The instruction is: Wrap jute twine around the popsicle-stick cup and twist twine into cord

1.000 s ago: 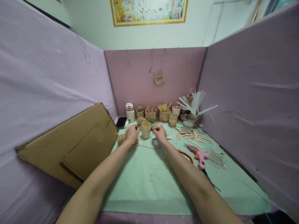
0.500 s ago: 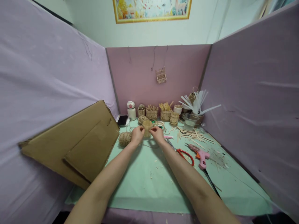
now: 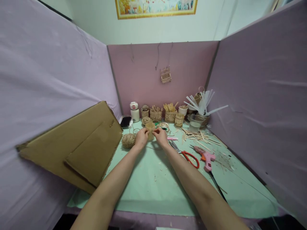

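Observation:
A small tan cup (image 3: 150,127) with upright stick-like walls stands between my hands near the middle of the table. My left hand (image 3: 142,138) is closed in a pinch at its left side. On its right side, my right hand (image 3: 160,137) pinches in the same way. Whether a strand of twine is also between the fingertips is too small to make out. Beside my left hand lies a ball of jute twine (image 3: 129,141), and a loose strand runs on the table below the hands.
Right of my hands lie red-handled scissors (image 3: 189,158), a pink glue gun (image 3: 208,159) with a black cord, and scattered thin wooden sticks (image 3: 201,136). Leaning at the left is a large cardboard piece (image 3: 72,147). Small baskets (image 3: 170,116), a white jar (image 3: 134,112) and a phone (image 3: 126,121) line the back.
The view has tilted slightly downward. Both hands keep their pinch at the cup's sides, with hardly any other visible movement.

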Tool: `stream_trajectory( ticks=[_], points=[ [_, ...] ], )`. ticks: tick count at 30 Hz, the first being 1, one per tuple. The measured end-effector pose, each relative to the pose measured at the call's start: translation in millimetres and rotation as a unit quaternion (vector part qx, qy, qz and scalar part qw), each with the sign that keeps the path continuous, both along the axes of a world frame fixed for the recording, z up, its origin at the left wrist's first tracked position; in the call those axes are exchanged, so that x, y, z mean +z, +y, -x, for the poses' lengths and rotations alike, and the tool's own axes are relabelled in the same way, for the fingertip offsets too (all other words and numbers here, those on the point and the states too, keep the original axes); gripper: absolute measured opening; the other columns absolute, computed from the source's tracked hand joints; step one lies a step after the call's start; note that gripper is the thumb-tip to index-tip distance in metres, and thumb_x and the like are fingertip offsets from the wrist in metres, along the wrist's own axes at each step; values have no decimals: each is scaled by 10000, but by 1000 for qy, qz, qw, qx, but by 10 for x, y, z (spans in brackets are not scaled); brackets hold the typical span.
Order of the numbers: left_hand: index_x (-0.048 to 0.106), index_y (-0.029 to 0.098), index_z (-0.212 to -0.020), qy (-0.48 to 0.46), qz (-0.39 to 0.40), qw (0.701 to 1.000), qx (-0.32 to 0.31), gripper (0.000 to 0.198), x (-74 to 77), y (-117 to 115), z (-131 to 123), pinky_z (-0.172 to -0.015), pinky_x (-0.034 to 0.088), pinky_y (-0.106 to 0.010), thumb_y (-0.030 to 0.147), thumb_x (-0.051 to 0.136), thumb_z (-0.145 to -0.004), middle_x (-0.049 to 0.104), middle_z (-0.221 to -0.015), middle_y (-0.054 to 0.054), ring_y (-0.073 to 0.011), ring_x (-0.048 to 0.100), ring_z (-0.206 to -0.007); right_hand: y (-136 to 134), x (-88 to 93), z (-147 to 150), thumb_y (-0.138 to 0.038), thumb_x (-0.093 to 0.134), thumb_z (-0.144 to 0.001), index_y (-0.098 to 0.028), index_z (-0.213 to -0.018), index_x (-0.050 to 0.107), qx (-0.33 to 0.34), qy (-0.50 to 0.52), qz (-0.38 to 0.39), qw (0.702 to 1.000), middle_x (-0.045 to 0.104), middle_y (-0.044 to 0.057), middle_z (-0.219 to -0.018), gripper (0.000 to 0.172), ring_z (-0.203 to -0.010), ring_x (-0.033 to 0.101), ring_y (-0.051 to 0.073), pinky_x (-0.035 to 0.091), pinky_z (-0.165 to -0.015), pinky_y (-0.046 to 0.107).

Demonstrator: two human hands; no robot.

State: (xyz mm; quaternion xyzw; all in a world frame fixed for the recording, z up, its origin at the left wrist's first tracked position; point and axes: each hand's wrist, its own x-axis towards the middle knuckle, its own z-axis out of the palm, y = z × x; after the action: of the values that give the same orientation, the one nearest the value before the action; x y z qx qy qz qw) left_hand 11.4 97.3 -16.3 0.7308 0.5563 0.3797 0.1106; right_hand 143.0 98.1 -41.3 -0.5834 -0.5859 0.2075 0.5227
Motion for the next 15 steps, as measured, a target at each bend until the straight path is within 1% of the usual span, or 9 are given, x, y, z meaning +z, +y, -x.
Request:
stream_trajectory(
  ticks=[5, 8, 15],
  points=[
    [684, 135, -816, -14, -5, 1000, -18, 186, -15, -41, -6, -708, 405, -258, 156, 500, -798, 687, -829, -80, -157, 564, -744, -40, 41, 27, -304, 602, -709, -185, -694, 642, -5, -28, -1, 1000, 665, 20, -699, 127, -652, 581, 158, 429, -664, 270],
    [689, 134, -816, -11, -8, 1000, -21, 203, -17, -69, -15, -709, 409, -260, 142, 487, -798, 687, -826, -88, -163, 569, -750, -55, 47, 44, -282, 589, -720, -190, -716, 653, 1, -32, -1, 1000, 674, 16, -719, 112, -671, 588, 157, 428, -680, 268],
    [699, 144, -835, -19, -1, 1000, -16, 208, -33, -86, -22, -720, 419, -263, 172, 495, -809, 695, -853, -86, -170, 587, -764, -68, 23, 60, -259, 578, -728, -199, -759, 666, 12, -19, -14, 1000, 688, 18, -760, 112, -713, 603, 161, 440, -724, 274]
  ],
)
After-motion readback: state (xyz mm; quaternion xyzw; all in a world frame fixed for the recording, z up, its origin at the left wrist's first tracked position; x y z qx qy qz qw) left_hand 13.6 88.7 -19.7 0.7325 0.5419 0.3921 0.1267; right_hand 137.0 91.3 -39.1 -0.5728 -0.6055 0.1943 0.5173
